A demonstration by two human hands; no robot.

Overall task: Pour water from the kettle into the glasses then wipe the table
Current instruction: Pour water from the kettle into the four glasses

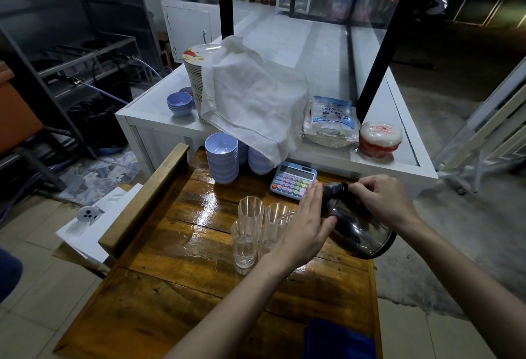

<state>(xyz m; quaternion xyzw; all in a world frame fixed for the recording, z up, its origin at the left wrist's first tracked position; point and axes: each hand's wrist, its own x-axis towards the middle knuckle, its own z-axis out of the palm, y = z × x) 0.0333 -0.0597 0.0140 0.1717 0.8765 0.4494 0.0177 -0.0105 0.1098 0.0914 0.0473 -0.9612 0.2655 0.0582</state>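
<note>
A shiny steel kettle (360,233) is tilted to the left above the wooden table (176,281), its spout toward the glasses. My right hand (384,199) grips its black handle from above. My left hand (304,224) lies flat, fingers straight, against the kettle's lid and side. Three clear ribbed glasses stand together just left of the kettle: the near glass (244,247) holds water, the far left glass (250,210) looks empty, and the right glass (274,222) is partly hidden by my left hand. A blue cloth (338,340) lies at the table's near edge.
A pastel calculator (293,180) lies behind the kettle. Stacks of lilac bowls (222,159) stand at the table's far end. Behind is a white counter (148,119) with plates under a white cloth (253,96), packets and a red-white tub (380,139). The tabletop is wet and glossy.
</note>
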